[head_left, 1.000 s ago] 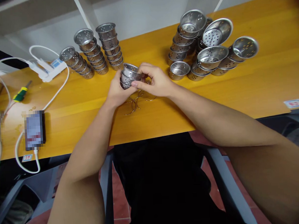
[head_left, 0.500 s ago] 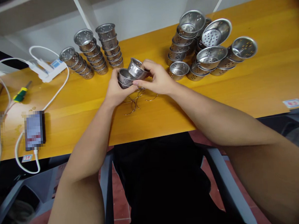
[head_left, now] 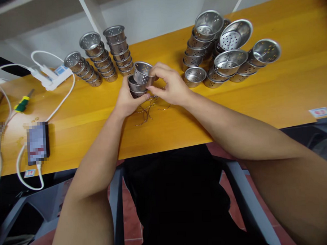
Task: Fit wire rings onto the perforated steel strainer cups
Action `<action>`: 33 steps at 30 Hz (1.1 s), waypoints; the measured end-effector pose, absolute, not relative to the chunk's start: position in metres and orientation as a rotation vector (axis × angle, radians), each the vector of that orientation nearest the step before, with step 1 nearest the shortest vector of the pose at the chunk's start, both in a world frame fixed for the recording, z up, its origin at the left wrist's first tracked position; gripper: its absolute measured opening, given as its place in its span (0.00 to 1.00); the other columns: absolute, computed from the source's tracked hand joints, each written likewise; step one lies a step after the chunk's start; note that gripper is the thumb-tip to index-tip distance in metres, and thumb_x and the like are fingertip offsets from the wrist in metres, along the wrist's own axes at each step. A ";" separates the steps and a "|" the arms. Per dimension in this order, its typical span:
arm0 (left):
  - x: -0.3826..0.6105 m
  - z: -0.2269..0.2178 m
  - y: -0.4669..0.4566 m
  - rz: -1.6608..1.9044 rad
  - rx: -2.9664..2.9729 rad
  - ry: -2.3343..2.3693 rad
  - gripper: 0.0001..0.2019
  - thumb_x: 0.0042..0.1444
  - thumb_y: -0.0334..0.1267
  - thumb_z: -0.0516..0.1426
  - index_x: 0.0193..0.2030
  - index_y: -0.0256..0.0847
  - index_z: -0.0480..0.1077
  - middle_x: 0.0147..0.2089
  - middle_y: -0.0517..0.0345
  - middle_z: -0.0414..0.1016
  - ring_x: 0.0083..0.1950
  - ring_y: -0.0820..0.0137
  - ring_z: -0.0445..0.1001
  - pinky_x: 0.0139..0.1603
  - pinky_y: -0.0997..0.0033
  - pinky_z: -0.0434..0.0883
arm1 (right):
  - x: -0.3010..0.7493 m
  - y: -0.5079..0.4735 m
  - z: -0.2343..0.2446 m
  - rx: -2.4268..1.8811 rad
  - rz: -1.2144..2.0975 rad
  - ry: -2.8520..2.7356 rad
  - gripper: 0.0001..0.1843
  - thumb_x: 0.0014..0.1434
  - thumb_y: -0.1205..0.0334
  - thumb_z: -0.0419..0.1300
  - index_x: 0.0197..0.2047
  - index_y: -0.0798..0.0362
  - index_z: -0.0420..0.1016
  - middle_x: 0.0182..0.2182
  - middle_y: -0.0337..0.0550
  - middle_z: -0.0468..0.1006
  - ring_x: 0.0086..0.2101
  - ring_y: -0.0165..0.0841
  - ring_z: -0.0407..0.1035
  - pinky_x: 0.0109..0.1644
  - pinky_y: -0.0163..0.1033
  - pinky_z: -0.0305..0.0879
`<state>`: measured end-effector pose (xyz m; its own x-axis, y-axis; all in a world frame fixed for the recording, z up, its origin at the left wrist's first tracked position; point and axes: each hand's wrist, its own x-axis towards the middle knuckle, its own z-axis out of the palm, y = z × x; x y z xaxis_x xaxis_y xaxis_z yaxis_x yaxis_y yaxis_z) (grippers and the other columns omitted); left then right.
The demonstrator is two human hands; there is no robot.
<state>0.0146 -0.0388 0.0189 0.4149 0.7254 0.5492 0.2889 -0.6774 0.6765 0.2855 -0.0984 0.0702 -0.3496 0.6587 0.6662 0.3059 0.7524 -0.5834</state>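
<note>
Over the yellow table [head_left: 260, 96], the left hand [head_left: 126, 99] grips a short stack of perforated steel cups [head_left: 136, 87] while the right hand [head_left: 170, 86] pinches a tilted cup [head_left: 142, 73] onto it, with three nested rows [head_left: 106, 58] seemingly finished and a loose heap [head_left: 225, 54] apparently left.

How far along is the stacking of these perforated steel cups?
Done: three neat stacks at the back left. In hand: the left hand holds a short stack, the right hand holds one tilted cup over it. Left: the loose pile on the right.
</note>
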 end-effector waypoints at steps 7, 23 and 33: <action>0.021 0.032 -0.050 1.184 2.103 0.922 0.51 0.56 0.73 0.84 0.73 0.48 0.70 0.69 0.45 0.85 0.76 0.43 0.86 0.85 0.37 0.82 | 0.282 -0.108 0.076 -0.798 0.385 -1.935 0.15 0.81 0.41 0.71 0.59 0.41 0.82 0.63 0.55 0.83 0.68 0.60 0.77 0.82 0.74 0.77; 0.022 0.036 -0.060 1.071 1.924 1.029 0.53 0.52 0.64 0.88 0.76 0.52 0.72 0.84 0.37 0.77 0.80 0.42 0.83 0.75 0.40 0.88 | 0.307 -0.062 0.045 -1.006 0.299 -1.852 0.13 0.79 0.43 0.72 0.55 0.39 0.79 0.60 0.57 0.82 0.60 0.62 0.76 0.74 0.75 0.81; 0.029 0.048 -0.075 0.895 2.022 0.983 0.35 0.57 0.48 0.81 0.68 0.43 0.81 0.72 0.40 0.88 0.72 0.49 0.88 0.83 0.40 0.83 | 0.329 -0.029 0.028 -1.023 0.170 -1.813 0.20 0.82 0.32 0.69 0.58 0.37 0.76 0.61 0.56 0.83 0.60 0.59 0.76 0.73 0.72 0.81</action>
